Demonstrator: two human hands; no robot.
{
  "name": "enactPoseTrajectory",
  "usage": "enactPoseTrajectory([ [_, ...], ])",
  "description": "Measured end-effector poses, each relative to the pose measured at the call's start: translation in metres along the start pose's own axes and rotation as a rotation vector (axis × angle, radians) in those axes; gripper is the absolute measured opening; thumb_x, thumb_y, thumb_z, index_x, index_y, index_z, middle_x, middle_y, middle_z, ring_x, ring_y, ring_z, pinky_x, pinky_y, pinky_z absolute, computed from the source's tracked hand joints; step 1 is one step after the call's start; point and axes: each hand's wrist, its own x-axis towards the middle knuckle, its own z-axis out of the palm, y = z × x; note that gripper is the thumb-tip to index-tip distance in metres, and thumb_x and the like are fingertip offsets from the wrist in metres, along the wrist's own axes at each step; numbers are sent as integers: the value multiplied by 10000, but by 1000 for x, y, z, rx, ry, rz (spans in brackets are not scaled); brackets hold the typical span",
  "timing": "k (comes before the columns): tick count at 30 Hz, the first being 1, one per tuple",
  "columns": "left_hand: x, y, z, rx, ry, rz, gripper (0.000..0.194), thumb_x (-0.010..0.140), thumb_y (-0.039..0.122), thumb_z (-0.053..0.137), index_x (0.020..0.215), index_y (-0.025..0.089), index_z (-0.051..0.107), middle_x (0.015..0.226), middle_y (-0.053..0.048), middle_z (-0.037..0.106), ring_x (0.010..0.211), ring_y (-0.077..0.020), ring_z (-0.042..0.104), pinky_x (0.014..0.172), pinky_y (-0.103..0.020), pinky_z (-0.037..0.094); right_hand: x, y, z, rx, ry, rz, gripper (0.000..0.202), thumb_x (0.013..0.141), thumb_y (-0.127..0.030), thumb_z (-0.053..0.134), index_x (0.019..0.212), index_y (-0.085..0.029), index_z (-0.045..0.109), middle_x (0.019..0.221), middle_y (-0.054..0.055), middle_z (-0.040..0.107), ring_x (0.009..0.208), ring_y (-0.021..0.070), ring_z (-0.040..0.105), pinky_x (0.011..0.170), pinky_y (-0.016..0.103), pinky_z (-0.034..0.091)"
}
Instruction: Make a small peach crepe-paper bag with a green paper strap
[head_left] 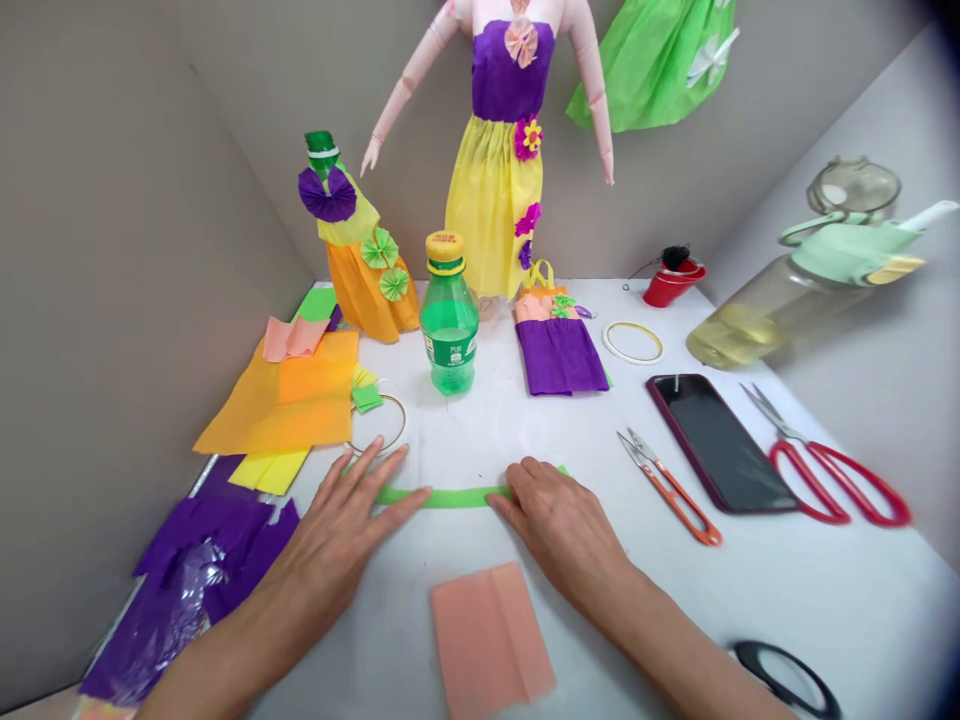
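Observation:
A narrow green crepe paper strip (pixel 459 498) lies across the white table between my hands. My left hand (pixel 352 510) rests flat with its fingers spread, and its thumb presses on the left part of the strip. At the other side, my right hand (pixel 551 505) has curled fingers, with thumb and forefinger closed on the strip; a bit of green shows behind its knuckles. Closer to me lies a creased salmon-pink paper piece (pixel 491 640), touched by neither hand. A ring of tape (pixel 405 410) lies just beyond my left fingers.
Behind stand a green bottle (pixel 450 345), a paper-dressed bottle (pixel 367 260) and a dressed figure (pixel 499 170). Orange paper (pixel 300 400) and purple paper (pixel 195 550) lie left. Rightward are snips (pixel 667 490), a phone (pixel 720 440), red-handled scissors (pixel 832 465) and a tilted-looking jug (pixel 795 290).

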Motion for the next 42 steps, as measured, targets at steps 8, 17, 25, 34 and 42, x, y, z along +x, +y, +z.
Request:
enactPoseTrajectory([
  [8, 1, -17, -8, -213, 185, -174, 131, 945, 229, 527, 1053, 212, 600, 1241, -100, 587, 1292, -276, 443, 1054, -495, 432, -1, 3, 4, -17, 56, -36, 191, 909, -292, 623, 764, -196, 545, 751, 5, 590, 666, 186, 568, 571, 293, 289],
  [17, -8, -24, 2, -207, 197, -147, 133, 942, 178, 517, 851, 216, 605, 1106, -61, 634, 1226, -251, 489, 1085, -528, 375, 0, 1, 0, -21, 31, -27, 186, 909, -287, 628, 769, -194, 548, 752, 4, 597, 667, 181, 574, 560, 289, 277],
  [25, -7, -16, 7, -257, 176, -265, 120, 936, 247, 537, 830, 201, 569, 1129, -94, 593, 1257, -296, 435, 1103, -618, 304, -1, 2, 3, -16, 47, -32, 185, 915, -292, 616, 773, -195, 548, 755, 5, 590, 659, 178, 562, 560, 289, 266],
  [34, -2, -11, 4, -258, 179, -308, 74, 910, 234, 545, 882, 199, 603, 1155, -98, 593, 1279, -311, 435, 1083, -598, 354, 0, 1, -1, -9, 18, -21, 178, 919, -295, 611, 784, -194, 553, 777, 9, 600, 680, 182, 568, 574, 290, 286],
  [42, 6, 1, 1, -167, 57, 23, 766, 806, -136, 298, 1291, 387, 580, 1538, -1, 385, 1484, -278, 168, 1126, -629, 275, -1, 1, 0, -19, 25, -28, 175, 913, -293, 624, 784, -193, 559, 772, 9, 599, 672, 180, 560, 565, 291, 282],
])
